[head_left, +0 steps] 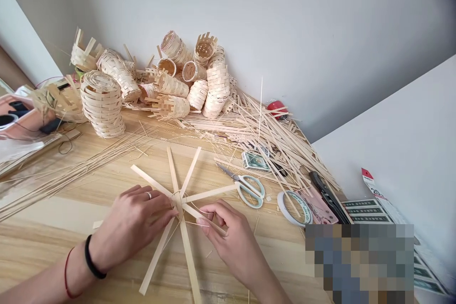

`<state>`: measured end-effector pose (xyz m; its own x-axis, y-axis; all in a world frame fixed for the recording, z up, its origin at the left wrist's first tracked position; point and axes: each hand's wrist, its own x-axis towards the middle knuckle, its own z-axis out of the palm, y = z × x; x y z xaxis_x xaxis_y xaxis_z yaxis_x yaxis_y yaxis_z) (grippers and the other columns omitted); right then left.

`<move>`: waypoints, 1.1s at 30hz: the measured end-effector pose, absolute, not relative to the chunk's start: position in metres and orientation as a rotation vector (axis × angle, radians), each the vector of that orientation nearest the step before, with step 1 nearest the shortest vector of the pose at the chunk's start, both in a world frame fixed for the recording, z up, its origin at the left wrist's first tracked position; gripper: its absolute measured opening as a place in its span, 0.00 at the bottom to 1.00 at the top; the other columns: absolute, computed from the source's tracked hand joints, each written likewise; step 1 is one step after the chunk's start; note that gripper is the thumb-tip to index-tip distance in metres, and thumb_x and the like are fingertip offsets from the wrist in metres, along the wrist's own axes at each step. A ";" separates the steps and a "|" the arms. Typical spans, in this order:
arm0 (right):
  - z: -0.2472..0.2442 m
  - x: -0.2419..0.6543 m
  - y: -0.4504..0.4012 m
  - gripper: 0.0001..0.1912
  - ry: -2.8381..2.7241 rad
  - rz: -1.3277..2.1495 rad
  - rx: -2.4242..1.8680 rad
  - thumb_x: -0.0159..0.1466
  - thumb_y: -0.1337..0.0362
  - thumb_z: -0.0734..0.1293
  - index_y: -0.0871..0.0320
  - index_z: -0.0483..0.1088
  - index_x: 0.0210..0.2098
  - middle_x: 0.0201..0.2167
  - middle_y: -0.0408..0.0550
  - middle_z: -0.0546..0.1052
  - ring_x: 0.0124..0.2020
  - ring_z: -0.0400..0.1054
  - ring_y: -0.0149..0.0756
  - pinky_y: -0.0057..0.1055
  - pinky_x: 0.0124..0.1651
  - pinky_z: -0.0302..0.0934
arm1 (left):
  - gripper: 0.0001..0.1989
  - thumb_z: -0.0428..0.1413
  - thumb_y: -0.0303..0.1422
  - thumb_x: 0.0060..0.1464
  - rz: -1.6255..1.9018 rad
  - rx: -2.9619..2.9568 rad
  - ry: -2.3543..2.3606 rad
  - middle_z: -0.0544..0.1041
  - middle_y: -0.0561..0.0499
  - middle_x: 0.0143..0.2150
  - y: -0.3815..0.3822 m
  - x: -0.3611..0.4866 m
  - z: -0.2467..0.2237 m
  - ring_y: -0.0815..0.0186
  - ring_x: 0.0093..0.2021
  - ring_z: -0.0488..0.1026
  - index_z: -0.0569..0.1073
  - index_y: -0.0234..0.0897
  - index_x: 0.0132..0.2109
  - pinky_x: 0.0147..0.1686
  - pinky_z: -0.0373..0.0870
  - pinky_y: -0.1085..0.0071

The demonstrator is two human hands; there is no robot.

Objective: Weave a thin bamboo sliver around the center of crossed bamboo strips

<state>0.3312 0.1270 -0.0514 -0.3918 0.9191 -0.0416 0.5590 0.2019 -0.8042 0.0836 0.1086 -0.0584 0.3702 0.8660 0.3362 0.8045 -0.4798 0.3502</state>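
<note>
Flat pale bamboo strips [188, 256] cross at one centre and spread out like a star above the wooden table. My left hand [135, 223] is closed beside that centre, its thumb and fingers pinching the crossing. A thin bamboo strand [197, 224] loops round the middle and runs to my right hand [233, 237]. The right fingers pinch the strand, and one flat strip passes between or under them; their exact contact is partly hidden. Scissors [244, 185] with pale blue handles lie beyond my right hand, near the tip of one strip.
Woven baskets [171, 83] are heaped against the wall. Loose strips [281, 137] sprawl at the back right, and thin strands [71, 171] lie at left. A tape roll [306, 209], a small green box [255, 161] and a black-handled knife [327, 194] are at right.
</note>
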 end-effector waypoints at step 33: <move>-0.082 0.314 0.120 0.14 -2.245 0.517 -1.126 0.61 0.82 0.63 0.56 0.69 0.35 0.32 0.45 0.73 0.33 0.69 0.37 0.31 0.36 0.61 | 0.06 0.56 0.36 0.65 0.186 2.381 1.514 0.76 0.46 0.43 0.094 0.110 -0.040 0.51 0.40 0.76 0.71 0.39 0.45 0.39 0.75 0.53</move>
<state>0.3139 0.1202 -0.0820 -0.4839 0.8165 0.3150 0.5965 0.5711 -0.5639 0.1102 0.0942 -0.0404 0.4321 0.9000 -0.0570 0.8594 -0.3918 0.3285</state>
